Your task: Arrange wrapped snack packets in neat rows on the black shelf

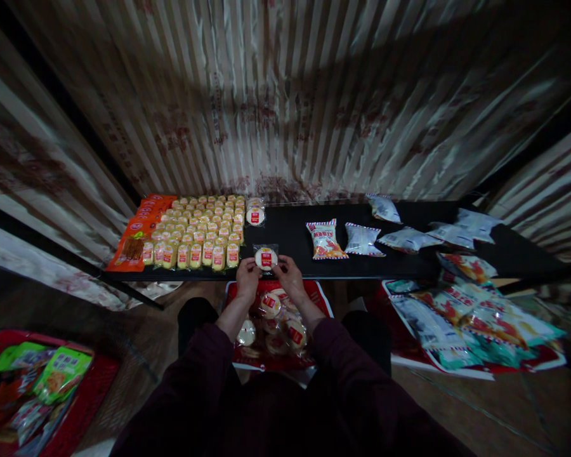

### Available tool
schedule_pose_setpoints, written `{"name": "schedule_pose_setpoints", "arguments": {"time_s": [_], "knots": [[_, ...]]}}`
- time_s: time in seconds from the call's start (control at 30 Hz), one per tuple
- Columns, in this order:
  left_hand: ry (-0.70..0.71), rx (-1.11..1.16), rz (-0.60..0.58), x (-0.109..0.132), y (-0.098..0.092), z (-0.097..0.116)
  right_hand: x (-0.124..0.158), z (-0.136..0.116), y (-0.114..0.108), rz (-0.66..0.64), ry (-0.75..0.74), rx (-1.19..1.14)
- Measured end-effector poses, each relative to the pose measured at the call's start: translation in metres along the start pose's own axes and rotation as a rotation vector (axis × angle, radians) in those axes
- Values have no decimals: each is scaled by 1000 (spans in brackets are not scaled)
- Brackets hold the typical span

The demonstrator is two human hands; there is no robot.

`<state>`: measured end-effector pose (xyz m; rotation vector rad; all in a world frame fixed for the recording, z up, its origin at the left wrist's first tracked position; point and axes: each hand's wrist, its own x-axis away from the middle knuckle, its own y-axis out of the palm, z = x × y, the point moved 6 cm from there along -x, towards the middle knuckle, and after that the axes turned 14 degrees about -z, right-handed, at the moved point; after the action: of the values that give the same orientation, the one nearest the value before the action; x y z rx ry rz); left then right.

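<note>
Between my two hands, at the front edge of the black shelf (pixel 290 228), is a round white cracker in a clear wrapper with a red label (pixel 266 259). My left hand (pixel 248 278) pinches the wrapper's left side, and my right hand (pixel 289 277) pinches its right side. Farther back stands a similar wrapped cracker (pixel 255 216), beside rows of small yellow wrapped cakes (pixel 204 231). Below my hands, a red basket (pixel 324 303) holds several more of the wrapped round crackers (pixel 271 304).
Orange snack packs (pixel 143 222) lie at the shelf's left end. Rightward are a red-and-white chip bag (pixel 326 239) and several silvery bags (pixel 361 239). Another basket, heaped with snack bags (pixel 476 311), stands at right. A red basket (pixel 83 406) with green packets is lower left.
</note>
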<state>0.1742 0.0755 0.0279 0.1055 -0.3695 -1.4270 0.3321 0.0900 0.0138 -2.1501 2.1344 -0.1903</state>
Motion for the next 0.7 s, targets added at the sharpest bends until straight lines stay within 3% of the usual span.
{"name": "schedule_pose_setpoints", "arguments": {"time_s": [0.5,0.7], "knots": [[31,-69,28,-29,1,-7,-24,-9,-1,-9,-15,54],[91,-288,56,-36,3,4,-36,-11,2,-7,-26,73]]}}
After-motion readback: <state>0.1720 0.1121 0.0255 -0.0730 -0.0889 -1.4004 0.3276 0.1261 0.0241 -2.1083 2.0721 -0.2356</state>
